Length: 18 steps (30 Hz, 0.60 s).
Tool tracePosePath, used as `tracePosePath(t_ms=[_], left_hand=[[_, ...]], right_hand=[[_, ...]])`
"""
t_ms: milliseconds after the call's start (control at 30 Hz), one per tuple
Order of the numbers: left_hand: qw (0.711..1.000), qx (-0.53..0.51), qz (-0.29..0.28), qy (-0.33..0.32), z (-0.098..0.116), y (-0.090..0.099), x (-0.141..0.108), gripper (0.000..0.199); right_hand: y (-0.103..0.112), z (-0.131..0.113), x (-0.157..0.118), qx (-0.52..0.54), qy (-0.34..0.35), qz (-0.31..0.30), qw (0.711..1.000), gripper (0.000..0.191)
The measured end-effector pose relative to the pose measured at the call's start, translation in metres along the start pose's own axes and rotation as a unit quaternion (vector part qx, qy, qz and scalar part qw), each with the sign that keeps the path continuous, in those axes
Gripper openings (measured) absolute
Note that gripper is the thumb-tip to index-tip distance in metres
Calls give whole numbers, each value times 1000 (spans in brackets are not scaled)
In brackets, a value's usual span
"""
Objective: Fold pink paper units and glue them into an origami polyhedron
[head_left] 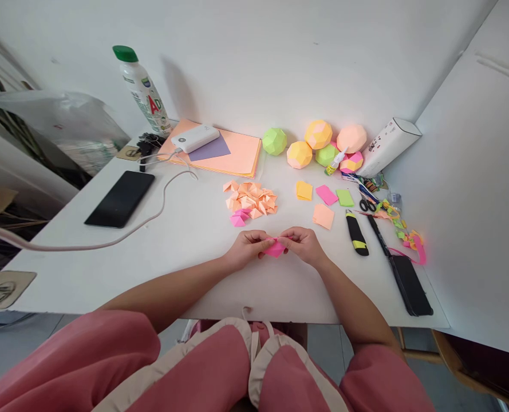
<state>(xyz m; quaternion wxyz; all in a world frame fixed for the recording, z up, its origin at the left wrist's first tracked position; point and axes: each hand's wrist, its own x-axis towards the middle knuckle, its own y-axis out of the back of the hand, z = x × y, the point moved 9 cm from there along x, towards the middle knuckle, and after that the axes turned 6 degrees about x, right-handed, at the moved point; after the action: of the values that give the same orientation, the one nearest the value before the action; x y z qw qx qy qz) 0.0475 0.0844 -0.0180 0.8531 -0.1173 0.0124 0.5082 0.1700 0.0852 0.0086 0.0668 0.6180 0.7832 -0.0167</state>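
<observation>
Between my two hands is a small piece of folded pink paper (275, 249), held just above the white table near its front. My left hand (248, 250) pinches its left side with thumb and fingers. On the other side, my right hand (302, 245) grips the paper the same way, thumb towards me. Beyond my left hand lies a heap of folded peach paper pieces (254, 199), with a few folded pink pieces (239, 217) at its near edge. Past my right hand are small square stacks of peach paper (323, 216), orange paper (304, 190), pink paper (327, 195) and green paper (345, 198).
Several faceted paper balls (318, 135) stand by the wall, with a glue bottle (335, 163). Rightward lie scissors (367, 205), a utility knife (356, 233) and a black phone (410, 285). Leftward are a tablet (120, 199), a white cable (163, 200), a power bank (195, 138) and a bottle (145, 91).
</observation>
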Motion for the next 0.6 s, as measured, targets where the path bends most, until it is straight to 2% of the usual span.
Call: tracePosePath(t_ms=[300, 433, 600], left_hand=[[999, -3, -1, -37, 8, -1, -4, 22], [1000, -7, -5, -28, 11, -6, -6, 22], [999, 25, 38, -22, 10, 1, -6, 23]], right_hand=[[-3, 3, 0, 14, -18, -6, 1000, 24], [-9, 8, -2, 9, -23, -8, 1000, 23], [-8, 6, -3, 0, -28, -3, 1000, 23]])
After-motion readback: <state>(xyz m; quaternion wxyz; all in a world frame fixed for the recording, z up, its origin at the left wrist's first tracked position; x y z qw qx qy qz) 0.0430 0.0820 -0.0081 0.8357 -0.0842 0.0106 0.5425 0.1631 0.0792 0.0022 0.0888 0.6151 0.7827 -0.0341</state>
